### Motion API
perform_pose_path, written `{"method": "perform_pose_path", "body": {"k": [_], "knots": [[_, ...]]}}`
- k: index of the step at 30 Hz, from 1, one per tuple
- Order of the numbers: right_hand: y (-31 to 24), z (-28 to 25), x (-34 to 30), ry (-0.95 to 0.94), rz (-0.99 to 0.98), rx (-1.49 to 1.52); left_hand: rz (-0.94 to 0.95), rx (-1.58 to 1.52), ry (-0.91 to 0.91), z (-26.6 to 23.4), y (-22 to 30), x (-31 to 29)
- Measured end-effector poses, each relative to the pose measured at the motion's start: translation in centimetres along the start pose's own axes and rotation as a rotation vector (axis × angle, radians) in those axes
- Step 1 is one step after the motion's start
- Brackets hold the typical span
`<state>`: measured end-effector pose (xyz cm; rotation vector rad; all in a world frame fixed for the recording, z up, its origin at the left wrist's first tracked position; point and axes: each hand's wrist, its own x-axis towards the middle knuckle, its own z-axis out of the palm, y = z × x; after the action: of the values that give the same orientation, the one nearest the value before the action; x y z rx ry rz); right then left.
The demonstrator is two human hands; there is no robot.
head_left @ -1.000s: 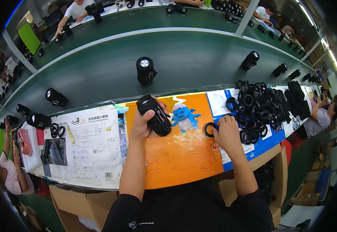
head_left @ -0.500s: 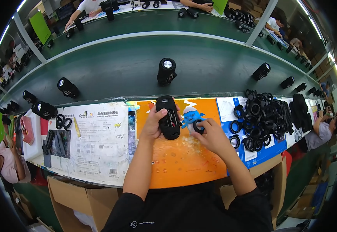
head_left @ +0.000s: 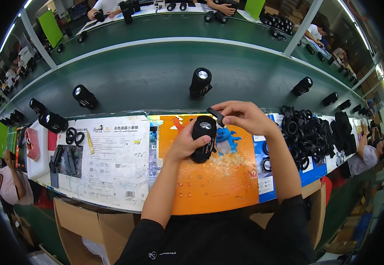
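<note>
My left hand [head_left: 184,145] is wrapped round a black cylindrical speaker [head_left: 204,127], which is held above an orange board [head_left: 200,190] with its dark round end tilted up. Pinched in the fingers of my right hand [head_left: 248,116] is a black ring [head_left: 215,115], seen nearly edge-on. It is just off the far right side of the speaker's upper end; whether they touch I cannot tell. A large heap of black rings [head_left: 300,132] lies to the right on a blue board [head_left: 284,190]. Two more rings [head_left: 74,136] lie at the left.
Beyond the work surface, a green conveyor belt [head_left: 147,70] carries upright speakers, one [head_left: 200,83] straight ahead. A yellow tube [head_left: 90,142] lies on the white board [head_left: 112,185] at left. Cardboard boxes [head_left: 79,221] stand below the front edge. Other people work across the belt and at both sides.
My right hand has lifted the ring from beside the speaker up to its far end. My left hand has shifted right and tipped the speaker so its end shows.
</note>
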<state>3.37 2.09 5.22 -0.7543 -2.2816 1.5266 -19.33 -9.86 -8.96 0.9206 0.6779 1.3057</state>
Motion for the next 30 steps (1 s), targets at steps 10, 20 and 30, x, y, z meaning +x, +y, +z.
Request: {"method": "perform_pose_path", "body": {"k": [10,20,30], "knots": [[-3.6,0.4,2.8,-0.224,-0.095,-0.383,-0.034,0.067,-0.002,-0.3,0.1,-0.3],[-4.7,1.5,1.7,-0.189,-0.183,-0.468,0.011,0.151,-0.008,-0.4,-0.1,0.0],[-3.1,2.8,0.4,-0.150,-0.289,-0.637,0.038,0.132,-0.054,-0.3,-0.3,-0.2]]}}
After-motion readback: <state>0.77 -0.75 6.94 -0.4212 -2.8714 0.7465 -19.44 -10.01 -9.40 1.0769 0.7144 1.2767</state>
